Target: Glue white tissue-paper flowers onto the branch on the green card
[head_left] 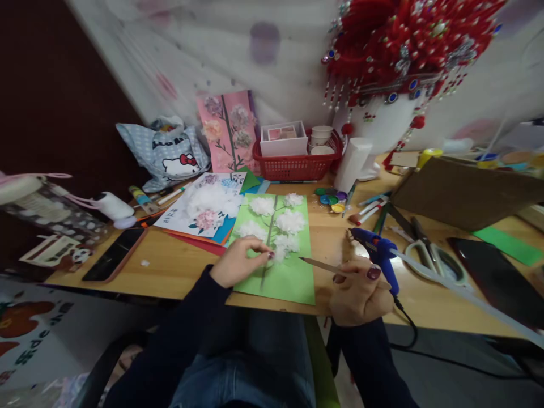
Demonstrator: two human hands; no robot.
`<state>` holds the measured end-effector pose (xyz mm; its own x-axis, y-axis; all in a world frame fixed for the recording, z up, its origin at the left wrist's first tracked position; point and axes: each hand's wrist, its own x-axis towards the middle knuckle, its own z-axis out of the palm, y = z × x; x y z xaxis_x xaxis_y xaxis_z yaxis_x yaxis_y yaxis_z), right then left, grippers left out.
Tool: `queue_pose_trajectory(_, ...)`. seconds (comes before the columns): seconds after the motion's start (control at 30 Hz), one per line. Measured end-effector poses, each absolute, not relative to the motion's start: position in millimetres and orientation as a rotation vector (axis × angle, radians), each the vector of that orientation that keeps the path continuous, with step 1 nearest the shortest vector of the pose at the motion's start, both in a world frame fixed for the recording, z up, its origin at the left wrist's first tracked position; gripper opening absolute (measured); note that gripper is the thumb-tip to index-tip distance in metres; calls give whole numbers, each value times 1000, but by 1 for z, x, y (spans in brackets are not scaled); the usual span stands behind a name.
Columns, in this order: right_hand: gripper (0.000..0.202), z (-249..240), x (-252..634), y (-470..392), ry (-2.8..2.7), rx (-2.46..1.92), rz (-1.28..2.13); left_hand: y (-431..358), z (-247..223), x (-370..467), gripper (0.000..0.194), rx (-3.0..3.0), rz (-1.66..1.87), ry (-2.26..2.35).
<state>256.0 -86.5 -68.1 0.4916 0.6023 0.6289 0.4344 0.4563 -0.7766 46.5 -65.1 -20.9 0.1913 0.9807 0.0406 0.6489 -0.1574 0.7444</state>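
Note:
On the desk lies a green sheet with a dark stem line and several ruffled white flowers on it. My left hand rests over the sheet's left side, thumb and forefinger pinched together at the edge of the lowest white flower. In my right hand is a pencil, its dark tip pointing left over the sheet's right edge, apart from the flowers. Just behind that hand a blue glue gun with a long clear glue stick stands on the desk.
Scissors and a dark phone lie at the right. A red basket, a paper roll and paint pots stand behind. Another phone and layered sheets are leftward. The glue gun's cord hangs over the front edge.

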Motion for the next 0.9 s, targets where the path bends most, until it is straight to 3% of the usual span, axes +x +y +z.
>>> queue_pose_trajectory(0.27, 43, -67, 258, -87, -1215, -1134, 89, -61, -31, 101, 12, 1964, 570, 1803)
queue_pose_trajectory(0.63, 32, -67, 260, -82, -1462, -1175, 32, -58, -35, 102, 8, 2000, 680, 1849)
queue_pose_trajectory(0.8, 32, -64, 260, -82, -1555, -1165, -16, -66, -42, 79, 21, 2128, 919, 1683)
queue_pose_trajectory(0.9, 30, -62, 260, -80, -1610, -1148, -46, -75, -48, 63, 32, 2225, 861, 1819)
